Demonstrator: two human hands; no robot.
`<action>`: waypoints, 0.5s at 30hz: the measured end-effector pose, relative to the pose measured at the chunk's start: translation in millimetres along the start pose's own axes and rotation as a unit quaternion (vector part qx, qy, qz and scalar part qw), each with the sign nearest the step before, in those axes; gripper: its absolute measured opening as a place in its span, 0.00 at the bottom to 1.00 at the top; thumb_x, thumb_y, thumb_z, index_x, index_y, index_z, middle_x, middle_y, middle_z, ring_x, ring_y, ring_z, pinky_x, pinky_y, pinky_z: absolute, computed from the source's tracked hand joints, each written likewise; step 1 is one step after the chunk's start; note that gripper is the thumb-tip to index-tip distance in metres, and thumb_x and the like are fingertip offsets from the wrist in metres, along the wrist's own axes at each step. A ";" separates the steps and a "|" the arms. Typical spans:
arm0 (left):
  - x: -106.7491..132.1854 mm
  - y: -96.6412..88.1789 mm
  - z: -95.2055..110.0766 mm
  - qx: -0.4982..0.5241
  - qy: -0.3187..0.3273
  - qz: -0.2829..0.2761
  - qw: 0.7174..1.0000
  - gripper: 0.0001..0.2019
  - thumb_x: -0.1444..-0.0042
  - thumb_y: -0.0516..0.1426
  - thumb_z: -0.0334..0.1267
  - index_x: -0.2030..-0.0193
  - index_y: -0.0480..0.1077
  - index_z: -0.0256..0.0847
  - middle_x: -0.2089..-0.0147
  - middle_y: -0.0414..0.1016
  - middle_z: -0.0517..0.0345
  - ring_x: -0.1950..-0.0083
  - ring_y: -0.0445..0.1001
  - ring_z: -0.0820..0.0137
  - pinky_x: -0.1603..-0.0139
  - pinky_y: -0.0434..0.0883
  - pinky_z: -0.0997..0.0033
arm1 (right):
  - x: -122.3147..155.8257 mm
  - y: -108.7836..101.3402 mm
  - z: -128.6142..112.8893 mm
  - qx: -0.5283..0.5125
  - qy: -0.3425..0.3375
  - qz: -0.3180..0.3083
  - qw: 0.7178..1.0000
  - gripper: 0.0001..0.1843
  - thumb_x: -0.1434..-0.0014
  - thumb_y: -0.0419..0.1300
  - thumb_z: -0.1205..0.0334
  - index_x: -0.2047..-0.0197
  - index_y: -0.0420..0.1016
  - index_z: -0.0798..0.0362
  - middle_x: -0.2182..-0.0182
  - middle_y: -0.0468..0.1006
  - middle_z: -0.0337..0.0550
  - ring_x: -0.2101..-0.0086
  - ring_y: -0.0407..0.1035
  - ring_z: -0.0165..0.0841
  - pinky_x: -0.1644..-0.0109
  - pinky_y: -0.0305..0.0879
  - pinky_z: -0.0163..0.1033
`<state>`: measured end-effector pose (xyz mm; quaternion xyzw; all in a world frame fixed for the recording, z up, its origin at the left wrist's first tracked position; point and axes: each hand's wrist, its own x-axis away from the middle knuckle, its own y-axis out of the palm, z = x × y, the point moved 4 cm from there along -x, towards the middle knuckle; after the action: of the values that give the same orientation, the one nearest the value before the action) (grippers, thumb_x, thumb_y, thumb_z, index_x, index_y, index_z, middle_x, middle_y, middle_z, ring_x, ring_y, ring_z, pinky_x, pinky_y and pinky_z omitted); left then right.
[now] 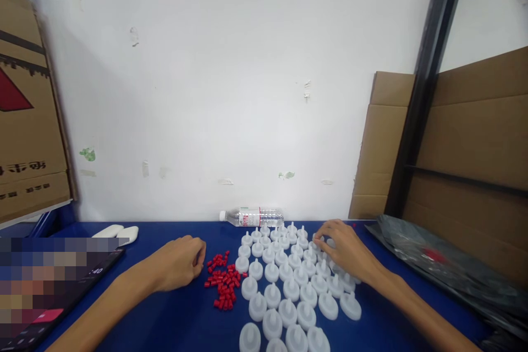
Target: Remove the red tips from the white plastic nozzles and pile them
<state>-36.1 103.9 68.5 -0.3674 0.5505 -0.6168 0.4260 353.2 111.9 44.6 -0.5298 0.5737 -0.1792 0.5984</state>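
Many white spouted caps (291, 289) stand in loose rows, spouts up, on the blue table (165, 319). Just left of them lies a scattered heap of small red caps (223, 281). My left hand (181, 263) is closed beside the red heap, its fingers curled inward; whatever is in it is hidden. Over the far right rows, my right hand (340, 246) has thumb and fingertips pinched at a white spouted cap, partly covered by the fingers. Other white caps show beneath and around this hand.
A clear plastic bottle (258, 216) lies against the white wall. On the left are a phone (99, 278), white oval items (127, 235) and a cardboard box (33, 121). A dark plastic bag (437, 269) lies on the right, below cardboard sheets (474, 143) and a black post (421, 93).
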 end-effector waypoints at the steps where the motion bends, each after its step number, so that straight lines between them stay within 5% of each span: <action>1: -0.3 -1.8 1.9 -0.005 0.005 0.015 1.000 0.05 0.47 0.53 0.32 0.68 0.70 0.43 0.66 0.79 0.55 0.64 0.76 0.61 0.68 0.62 0.68 | -0.1 -2.3 -2.3 -0.002 -0.002 0.006 1.000 0.14 0.33 0.55 0.53 0.64 0.79 0.49 0.61 0.81 0.46 0.53 0.72 0.46 0.47 0.63 0.51; 10: -0.4 -8.1 31.3 -0.018 0.070 0.143 0.987 0.07 0.38 0.50 0.33 0.61 0.68 0.44 0.62 0.76 0.59 0.65 0.73 0.66 0.65 0.59 0.67 | -0.5 -23.9 -23.2 -0.071 0.011 0.101 0.992 0.07 0.27 0.45 0.56 0.58 0.57 0.48 0.46 0.74 0.53 0.57 0.76 0.37 0.56 0.70 0.41; 15: 5.3 0.4 55.6 0.046 0.131 0.226 0.964 0.11 0.35 0.49 0.33 0.55 0.73 0.44 0.61 0.77 0.60 0.72 0.72 0.71 0.68 0.63 0.70 | 9.5 -23.0 -64.8 -0.084 -0.061 0.084 0.991 0.05 0.26 0.49 0.57 0.53 0.63 0.47 0.53 0.76 0.46 0.56 0.74 0.37 0.54 0.69 0.42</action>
<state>13.2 78.6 74.9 -0.1292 0.6412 -0.5720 0.4949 308.2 67.7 73.4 -0.5380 0.5916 -0.0473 0.5986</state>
